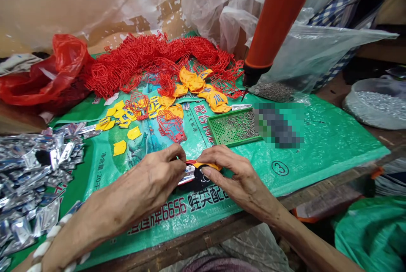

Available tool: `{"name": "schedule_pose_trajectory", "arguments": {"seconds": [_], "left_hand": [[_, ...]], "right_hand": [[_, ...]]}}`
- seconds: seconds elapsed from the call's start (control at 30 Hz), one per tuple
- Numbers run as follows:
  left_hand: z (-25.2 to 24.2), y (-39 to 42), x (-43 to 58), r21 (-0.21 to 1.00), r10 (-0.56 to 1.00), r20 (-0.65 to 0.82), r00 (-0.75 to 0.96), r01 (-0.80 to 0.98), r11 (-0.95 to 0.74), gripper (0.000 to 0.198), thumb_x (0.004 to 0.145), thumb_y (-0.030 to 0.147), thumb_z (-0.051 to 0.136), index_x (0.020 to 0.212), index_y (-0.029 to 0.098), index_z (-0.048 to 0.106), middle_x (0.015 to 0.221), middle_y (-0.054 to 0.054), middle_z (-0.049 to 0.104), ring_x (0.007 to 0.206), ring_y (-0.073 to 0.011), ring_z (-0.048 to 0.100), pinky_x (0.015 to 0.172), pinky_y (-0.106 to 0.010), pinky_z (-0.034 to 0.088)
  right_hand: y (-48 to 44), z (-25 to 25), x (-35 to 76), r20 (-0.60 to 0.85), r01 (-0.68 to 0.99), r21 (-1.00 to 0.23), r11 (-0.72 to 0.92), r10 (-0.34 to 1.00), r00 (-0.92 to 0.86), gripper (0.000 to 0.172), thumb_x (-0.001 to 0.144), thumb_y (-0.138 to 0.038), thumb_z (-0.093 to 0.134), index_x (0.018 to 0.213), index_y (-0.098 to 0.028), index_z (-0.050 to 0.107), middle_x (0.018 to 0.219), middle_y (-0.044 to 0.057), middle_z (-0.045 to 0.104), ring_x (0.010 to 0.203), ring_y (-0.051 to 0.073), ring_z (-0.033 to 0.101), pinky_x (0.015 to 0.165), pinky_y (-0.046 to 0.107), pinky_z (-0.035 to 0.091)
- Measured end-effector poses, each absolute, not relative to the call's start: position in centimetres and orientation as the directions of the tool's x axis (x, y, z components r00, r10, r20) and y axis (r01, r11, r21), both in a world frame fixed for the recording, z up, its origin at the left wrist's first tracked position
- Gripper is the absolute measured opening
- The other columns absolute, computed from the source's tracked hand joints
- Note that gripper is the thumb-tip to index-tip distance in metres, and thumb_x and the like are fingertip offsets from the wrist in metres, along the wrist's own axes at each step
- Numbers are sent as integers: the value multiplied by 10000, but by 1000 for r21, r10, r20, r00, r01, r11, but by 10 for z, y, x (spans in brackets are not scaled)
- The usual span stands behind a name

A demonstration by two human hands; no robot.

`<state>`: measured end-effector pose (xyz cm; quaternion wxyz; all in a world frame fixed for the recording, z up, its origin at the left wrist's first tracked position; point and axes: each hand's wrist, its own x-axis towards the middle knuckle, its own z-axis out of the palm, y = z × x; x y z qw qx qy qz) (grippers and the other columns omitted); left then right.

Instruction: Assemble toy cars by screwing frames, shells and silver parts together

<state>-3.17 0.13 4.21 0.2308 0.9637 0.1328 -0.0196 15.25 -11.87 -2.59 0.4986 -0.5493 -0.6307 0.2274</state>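
I am pinching a little toy piece with my left hand and right hand, low on the green mat; both are closed on it; I think I am snapping parts together; next needs a careful, straight push.

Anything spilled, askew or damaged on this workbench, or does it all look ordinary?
Nothing looks damaged. The bench is cluttered: red wire frames lie in a tangled heap, yellow pieces are scattered loose, and silver packets sprawl at the edge. Left hand and right hand pinch a small black and yellow part.
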Motion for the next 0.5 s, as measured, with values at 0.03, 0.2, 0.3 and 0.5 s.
{"name": "schedule_pose_trajectory", "arguments": {"seconds": [0.03,0.2,0.3,0.5], "left_hand": [[45,2,-31,445,248,-108,963,270,-854,322,1007,252,368,994,218,687,1000,-60,632,864,-166,619,760,-276,551],[49,3,-28,470,239,-131,962,273,-840,311,1007,265,394,953,212,696,980,-51,618,817,-151,605,710,-257,541],[46,2,-28,473,234,-117,965,262,-841,312,1017,258,378,963,196,679,989,-56,606,829,-151,598,733,-263,526],[44,3,-29,472,236,-149,960,279,-836,302,1026,231,369,951,173,656,977,-56,602,832,-147,593,749,-269,506]], "right_hand": [[-119,-26,153,377,465,-836,292,921,101,152,919,-193,573,1034,-197,672,963,43,697,944,158,642,853,343,534],[-119,-26,153,376,461,-838,291,921,101,149,917,-193,576,1026,-196,677,959,45,698,942,159,640,851,342,535],[-120,-26,153,369,459,-841,286,924,101,143,919,-193,575,1021,-197,676,962,43,696,942,156,638,848,336,533],[-120,-25,153,377,460,-838,295,921,97,144,918,-194,576,1022,-193,676,966,42,692,945,154,637,846,332,530]]}}
